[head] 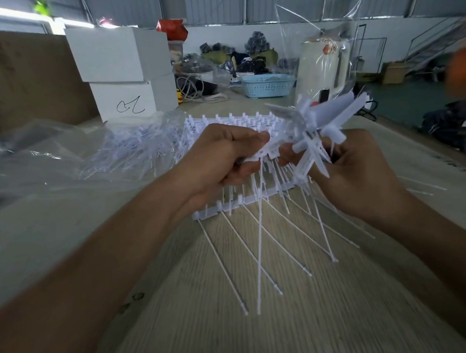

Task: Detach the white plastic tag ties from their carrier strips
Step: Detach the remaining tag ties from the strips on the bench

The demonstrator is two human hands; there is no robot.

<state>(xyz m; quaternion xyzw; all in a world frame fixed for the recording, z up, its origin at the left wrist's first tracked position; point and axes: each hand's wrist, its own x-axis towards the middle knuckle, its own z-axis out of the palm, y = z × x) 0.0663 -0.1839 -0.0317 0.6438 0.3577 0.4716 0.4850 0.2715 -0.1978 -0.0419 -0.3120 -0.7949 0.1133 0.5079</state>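
Plastic film (61,148) lies crumpled at the desk's (235,326) left, loose ties spilling from it. Nearer centre, the left hand (222,155) grips one end of a carrier strip (244,199), fingers curled, with white tag ties (260,245) hanging from it toward the desk. To its right, the right hand (346,166) pinches a bundle of detached pieces (314,141). Detaching looks underway; next probably calls for twisting another tie free.

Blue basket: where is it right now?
In the head view the blue basket sits at the far end of the table, right of centre, between the stacked white boxes and the clear plastic bag.
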